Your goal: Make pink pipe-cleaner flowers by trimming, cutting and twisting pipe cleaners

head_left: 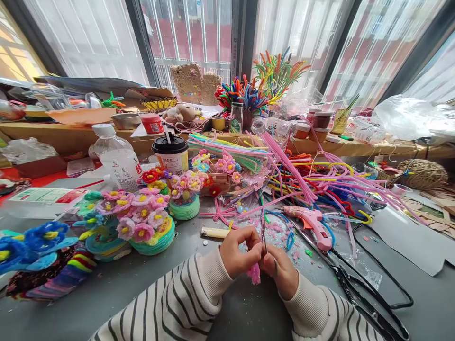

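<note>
My left hand is closed in a pinch in front of me, with a fuzzy pink piece hanging just below its fingers. Right beside it, my right hand is wrapped round the handles of thin scissors, whose blades point up and away from me between the two hands. The fingertips of both hands nearly touch. Pink fluff and glittery scraps lie on the grey table beyond the hands.
A pink glue gun with a black cable lies at the right. Fuzzy flower pots stand at the left, near a plastic bottle and a lidded cup. Pink pipe cleaners are heaped behind.
</note>
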Tool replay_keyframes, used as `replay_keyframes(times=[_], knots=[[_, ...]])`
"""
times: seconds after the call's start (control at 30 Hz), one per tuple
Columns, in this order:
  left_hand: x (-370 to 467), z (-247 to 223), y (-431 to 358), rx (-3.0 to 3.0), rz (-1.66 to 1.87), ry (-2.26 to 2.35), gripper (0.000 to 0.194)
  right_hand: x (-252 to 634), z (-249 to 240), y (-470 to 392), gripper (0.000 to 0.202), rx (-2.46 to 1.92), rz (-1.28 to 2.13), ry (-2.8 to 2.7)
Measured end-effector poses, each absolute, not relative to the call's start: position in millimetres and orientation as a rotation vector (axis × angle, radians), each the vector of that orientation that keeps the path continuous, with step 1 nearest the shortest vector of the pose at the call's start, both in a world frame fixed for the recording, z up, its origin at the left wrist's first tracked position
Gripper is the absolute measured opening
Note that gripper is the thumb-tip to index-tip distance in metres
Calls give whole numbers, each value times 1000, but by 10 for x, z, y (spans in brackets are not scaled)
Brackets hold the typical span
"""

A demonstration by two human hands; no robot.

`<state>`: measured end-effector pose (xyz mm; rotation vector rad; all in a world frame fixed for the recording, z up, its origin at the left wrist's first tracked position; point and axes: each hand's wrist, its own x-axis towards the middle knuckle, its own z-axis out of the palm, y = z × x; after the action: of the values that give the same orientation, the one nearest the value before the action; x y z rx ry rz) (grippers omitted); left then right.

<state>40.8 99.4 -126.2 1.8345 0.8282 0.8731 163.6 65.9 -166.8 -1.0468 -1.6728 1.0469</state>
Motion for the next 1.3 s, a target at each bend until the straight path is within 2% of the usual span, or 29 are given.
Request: replay_keyframes(times=[0.5,1.03,1.3], knots=[[394,-1282,1023,1739,871,759,19,1648,-1596,676,48,-1170,789,-1761],[407,-1312,1048,1428,840,605,21,1622,-1647,663,51,-1055,974,-1699],[409,-1291,1043,1404,858,606,24,1621,-1610,633,48,-1024,955,-1735]])
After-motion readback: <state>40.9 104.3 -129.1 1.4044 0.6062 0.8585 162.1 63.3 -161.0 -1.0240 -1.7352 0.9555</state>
